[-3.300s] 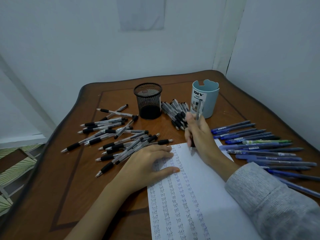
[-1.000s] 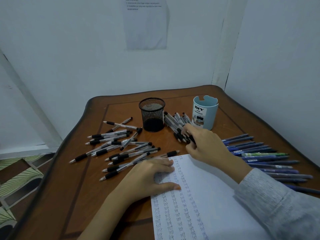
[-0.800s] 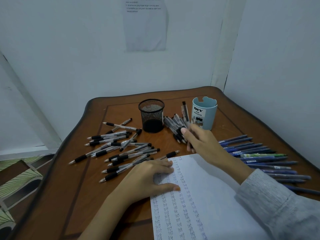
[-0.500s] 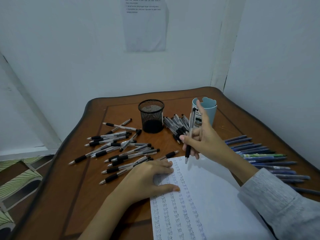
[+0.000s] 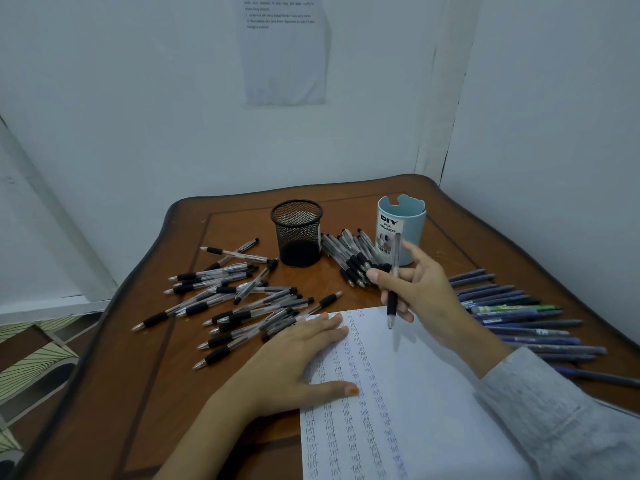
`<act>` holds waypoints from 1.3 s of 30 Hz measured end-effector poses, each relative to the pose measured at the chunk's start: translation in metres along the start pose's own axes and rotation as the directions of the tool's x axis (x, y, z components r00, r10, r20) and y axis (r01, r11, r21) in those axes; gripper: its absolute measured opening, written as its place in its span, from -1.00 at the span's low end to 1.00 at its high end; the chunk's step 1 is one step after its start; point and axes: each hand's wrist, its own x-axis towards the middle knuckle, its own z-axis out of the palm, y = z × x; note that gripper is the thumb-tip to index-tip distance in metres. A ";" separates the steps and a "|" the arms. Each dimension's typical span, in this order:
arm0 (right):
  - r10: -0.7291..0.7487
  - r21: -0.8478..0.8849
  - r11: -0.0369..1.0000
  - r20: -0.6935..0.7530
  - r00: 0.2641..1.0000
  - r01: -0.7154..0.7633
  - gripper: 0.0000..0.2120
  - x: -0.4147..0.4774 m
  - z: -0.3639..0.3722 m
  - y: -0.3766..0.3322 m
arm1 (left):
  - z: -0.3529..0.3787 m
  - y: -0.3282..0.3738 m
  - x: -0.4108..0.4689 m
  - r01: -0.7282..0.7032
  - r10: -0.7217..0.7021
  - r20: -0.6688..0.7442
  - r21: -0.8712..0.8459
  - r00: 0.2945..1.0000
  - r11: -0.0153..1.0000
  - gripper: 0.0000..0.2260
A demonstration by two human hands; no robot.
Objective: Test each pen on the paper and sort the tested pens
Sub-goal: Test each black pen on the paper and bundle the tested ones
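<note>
A pale grey, fine-ribbed knit sleeve [image 5: 547,420] covers your right arm from five o'clock, its cuff stopping short of your right hand [image 5: 426,299]. Your left hand [image 5: 294,358] and forearm, entering from seven o'clock, are uncovered.

- Bare counter [image 5: 138,393] lies front-left, below the scattered black pens [image 5: 235,299].
- Mesh cup [image 5: 298,233], pen pile [image 5: 349,254] and blue cup [image 5: 405,223] line the back.
- Blue pens [image 5: 519,320] crowd the right side.
- The paper [image 5: 433,375] lies open mid-right.

Dim, bluish, even light with soft shadows; wide-angle bending at edges, slightly soft focus.
</note>
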 end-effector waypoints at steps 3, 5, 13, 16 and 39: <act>0.112 0.144 0.983 0.021 0.994 -0.114 -0.82 -0.004 0.006 0.010 | 0.002 0.005 -0.003 0.008 -0.007 -0.025 0.042 1.000 0.999 -0.26; 0.189 0.262 0.945 0.047 0.981 -0.195 -0.72 -0.004 0.008 0.022 | 0.006 0.008 -0.006 0.002 0.001 -0.053 0.055 0.999 0.999 -0.26; 0.168 0.355 0.909 0.171 0.971 -0.220 -0.41 -0.007 0.010 0.036 | 0.015 0.008 -0.019 -0.110 0.103 -0.112 -0.051 0.988 0.993 -0.47; 0.179 0.093 0.979 0.025 0.984 -0.180 -0.35 -0.012 0.023 0.034 | 0.014 0.002 -0.024 -0.113 0.103 -0.082 -0.136 0.991 0.984 -0.51; -0.095 -0.357 0.934 -0.245 0.965 0.001 -0.60 0.019 0.020 0.042 | 0.016 -0.010 -0.027 -0.150 0.098 -0.185 -0.292 0.978 0.945 -0.59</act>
